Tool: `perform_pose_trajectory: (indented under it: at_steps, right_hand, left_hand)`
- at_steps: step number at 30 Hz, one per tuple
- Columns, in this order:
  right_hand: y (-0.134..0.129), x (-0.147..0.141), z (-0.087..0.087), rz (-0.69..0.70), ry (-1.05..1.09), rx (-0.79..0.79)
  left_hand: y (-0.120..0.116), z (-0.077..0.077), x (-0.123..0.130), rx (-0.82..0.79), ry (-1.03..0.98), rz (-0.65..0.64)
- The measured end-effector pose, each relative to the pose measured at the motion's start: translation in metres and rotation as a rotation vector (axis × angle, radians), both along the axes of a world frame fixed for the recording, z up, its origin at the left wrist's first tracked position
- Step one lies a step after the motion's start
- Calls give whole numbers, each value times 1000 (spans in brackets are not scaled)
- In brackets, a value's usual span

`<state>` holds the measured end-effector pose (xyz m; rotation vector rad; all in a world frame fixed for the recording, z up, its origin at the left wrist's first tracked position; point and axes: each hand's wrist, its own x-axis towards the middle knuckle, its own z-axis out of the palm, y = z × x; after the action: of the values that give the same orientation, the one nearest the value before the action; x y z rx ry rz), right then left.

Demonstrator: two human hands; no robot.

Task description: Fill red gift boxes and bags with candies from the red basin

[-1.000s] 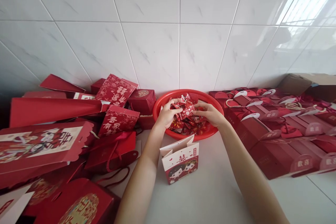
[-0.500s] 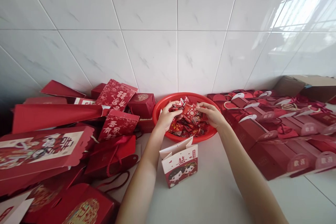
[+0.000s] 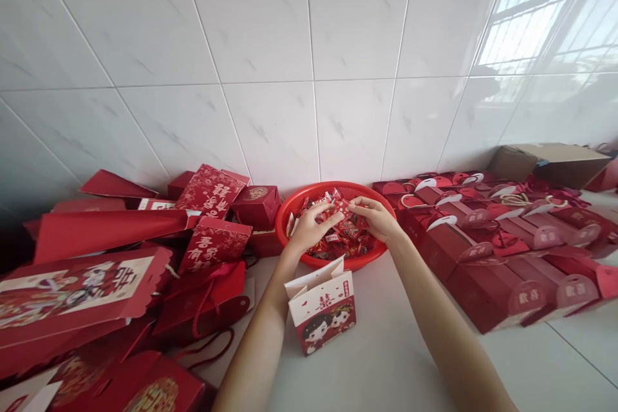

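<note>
Just below the fingers, the round red basket (image 3: 328,262) looks like smooth, slightly glossy plastic, and the small red wrapped sweets (image 3: 333,246) have shiny, crinkled film. Nearer the wrists, the upright white-and-red printed bag (image 3: 322,315) seems smooth paper card. Beyond the fingertips, the white marbled wall tiles (image 3: 270,129) are glossy.

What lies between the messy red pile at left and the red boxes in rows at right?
The head view shows a red basket of sweets, left hand and right hand above, and a cartoon bag.
</note>
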<state>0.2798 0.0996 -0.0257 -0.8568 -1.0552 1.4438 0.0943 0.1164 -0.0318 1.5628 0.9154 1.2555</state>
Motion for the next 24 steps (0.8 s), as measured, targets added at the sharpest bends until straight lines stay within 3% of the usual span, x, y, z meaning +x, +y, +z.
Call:
perform_pose_trajectory:
  at_steps: [7, 18, 24]
  right_hand:
    - [-8, -14, 12, 63, -3, 45]
    - [-7, -3, 7, 64, -53, 84]
    - [-7, 1, 3, 0, -119, 97]
  left_hand:
    - [1, -3, -7, 14, -25, -112]
    - [-10, 16, -20, 44, -150, -10]
    - [-18, 31, -28, -56, -310, 18]
